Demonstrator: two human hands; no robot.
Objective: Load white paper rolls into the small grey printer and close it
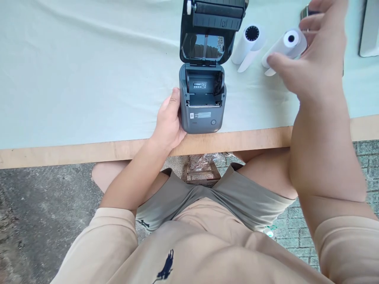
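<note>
Over the cloth (89,71), beside the wooden table edge (74,154): one printer (204,73), dark grey, with lid (211,31) raised and bay (204,85) uncovered. Held at the left flank by the left hand (170,118): thumb along the side wall, other fingers mostly hidden by the casing, clamped on the printer by all appearance. Resting on the cloth or slightly lifted: cannot tell.

Handling, as judged: stiff shell, compact, fairly light for one hand; smooth, so a little slippery. Best gripped by the side walls of the base. Not suited to lifting by the lid: hinge probably the weak point, window (203,46) probably prone to scratching.

Right of the printer: two white rolls, both with loose tails. Left roll (243,47), dark at the core. Right roll (280,49), between thumb and fingers of the right hand (316,59); thumb and fingers well apart, contact uncertain. Paper likely light, slick, easily creased and quick to unwind; best taken around the barrel, tail included.

In the way: left roll, between right roll and printer; raised lid, just beside left roll. Behind the right fingers: dark block (304,14), partly covered. At upper right: grey slab (370,31), only partly in view.
</note>
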